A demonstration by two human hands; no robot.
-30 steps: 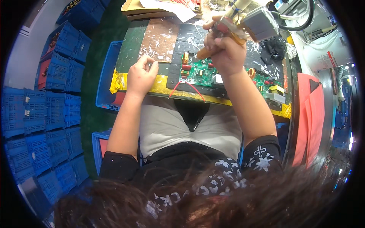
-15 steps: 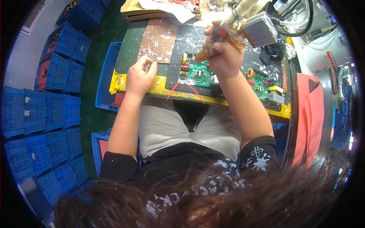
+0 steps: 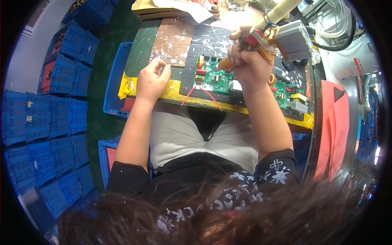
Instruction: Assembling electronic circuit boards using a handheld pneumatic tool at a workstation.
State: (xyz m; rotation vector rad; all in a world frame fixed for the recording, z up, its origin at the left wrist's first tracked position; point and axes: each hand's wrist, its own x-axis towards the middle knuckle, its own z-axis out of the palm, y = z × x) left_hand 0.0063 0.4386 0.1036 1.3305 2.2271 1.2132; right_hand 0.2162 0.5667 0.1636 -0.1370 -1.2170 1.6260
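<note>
My right hand (image 3: 253,67) is wrapped round a glue gun with a tapered amber nozzle (image 3: 227,64). Its pale tip points down and left, over a green circuit board (image 3: 220,83); whether it touches is too small to tell. Red cylindrical parts, a copper-coloured coil and two red wires (image 3: 209,93) are on this board, the wires hanging past the table edge. Further right lies a second green board (image 3: 281,90), partly behind my right forearm. My left hand (image 3: 152,81) rests left of the boards, fingers loosely curled inward, with nothing visible in it.
The table has a dark mat and a brown board (image 3: 172,43) with white specks. Yellow tape (image 3: 169,87) lines its near edge. A cardboard box (image 3: 157,11) stands at the back. Stacked blue crates (image 3: 38,118) fill the left; red sheets (image 3: 332,122) hang at right.
My right hand has shifted slightly right with the glue gun, its tip still over the left board. My left hand stays nearly where it was.
</note>
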